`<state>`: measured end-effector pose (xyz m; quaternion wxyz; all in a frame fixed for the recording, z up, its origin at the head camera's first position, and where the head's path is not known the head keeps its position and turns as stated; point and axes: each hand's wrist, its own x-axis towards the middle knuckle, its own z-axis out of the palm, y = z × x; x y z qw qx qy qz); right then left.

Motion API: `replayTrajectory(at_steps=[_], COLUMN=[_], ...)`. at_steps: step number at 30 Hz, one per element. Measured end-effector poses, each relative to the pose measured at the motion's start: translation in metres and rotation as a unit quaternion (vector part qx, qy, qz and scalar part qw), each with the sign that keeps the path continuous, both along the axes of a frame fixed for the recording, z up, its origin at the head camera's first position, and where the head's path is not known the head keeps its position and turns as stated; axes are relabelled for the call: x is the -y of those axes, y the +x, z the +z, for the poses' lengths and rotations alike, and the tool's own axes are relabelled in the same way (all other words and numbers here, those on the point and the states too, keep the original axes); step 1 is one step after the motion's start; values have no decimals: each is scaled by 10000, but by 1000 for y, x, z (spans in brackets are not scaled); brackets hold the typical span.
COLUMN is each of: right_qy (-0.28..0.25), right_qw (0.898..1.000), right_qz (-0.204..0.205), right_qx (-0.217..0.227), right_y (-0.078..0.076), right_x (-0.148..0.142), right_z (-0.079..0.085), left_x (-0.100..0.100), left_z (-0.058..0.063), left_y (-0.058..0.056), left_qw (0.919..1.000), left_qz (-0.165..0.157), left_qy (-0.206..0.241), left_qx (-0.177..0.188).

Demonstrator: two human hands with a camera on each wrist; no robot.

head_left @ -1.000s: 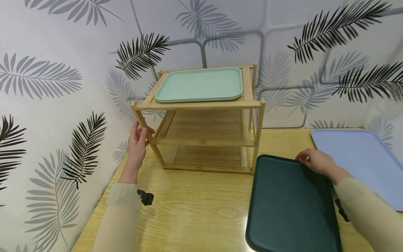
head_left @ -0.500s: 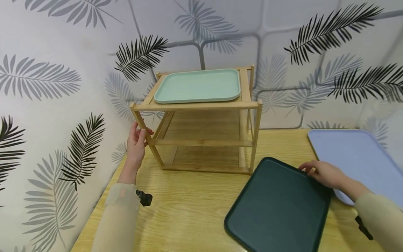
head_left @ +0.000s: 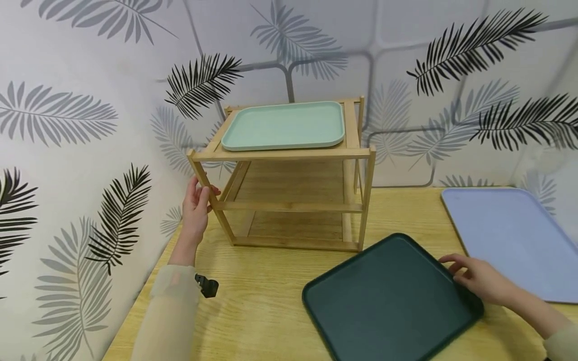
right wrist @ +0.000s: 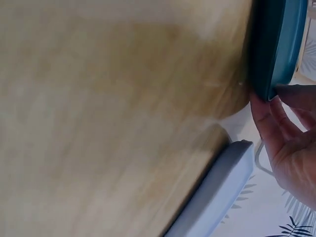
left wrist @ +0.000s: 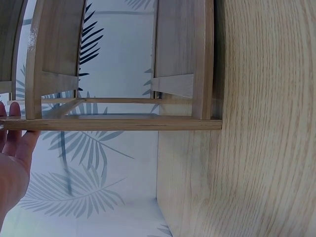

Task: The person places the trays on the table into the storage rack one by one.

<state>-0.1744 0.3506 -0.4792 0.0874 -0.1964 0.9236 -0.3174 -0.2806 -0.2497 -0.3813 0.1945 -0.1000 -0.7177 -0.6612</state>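
Note:
At the left, my left hand (head_left: pixel 195 216) grips the front left post of a tiered wooden rack (head_left: pixel 289 206), its thumb in front and fingers behind. The left wrist view has this hand (left wrist: pixel 12 170) at its left edge, on the same post. My right hand (head_left: pixel 485 282) pinches the rim of a dark green rectangular tray (head_left: pixel 390 306) between thumb and fingers. That pinch shows closely in the right wrist view, with the tray (right wrist: pixel 269 49) tilted on edge in the picture. The tray stands turned at an angle in front of the rack.
A mint green tray (head_left: pixel 284 125) lies on the rack's top shelf. To the right, a lavender tray (head_left: pixel 510 235) lies on the wood-grain table (head_left: pixel 257 301). Leaf-patterned walls (head_left: pixel 406 35) rise behind and at the left.
The dark green tray has turned clockwise, its near end swinging left, while my right hand has moved right and nearer with its rim. My left hand stays on the rack post.

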Motion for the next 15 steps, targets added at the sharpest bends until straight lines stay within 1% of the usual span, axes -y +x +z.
replayTrajectory(at_steps=[3,7,15], right_qy=[-57,-21,-117], right_qw=[9999,9996,9978], right_qz=[-82,-257,-607], right_qx=[74,136,239], right_y=[10,21,39], right_x=[2,6,15], right_z=[1,1,-3], left_x=[1,2,3], left_z=[-1,-2,-4], left_y=[1,2,2], left_qw=[10000,9999,9999], left_qz=[32,-1,23], left_qy=[-18,-21,-32], left_qx=[64,118,97])
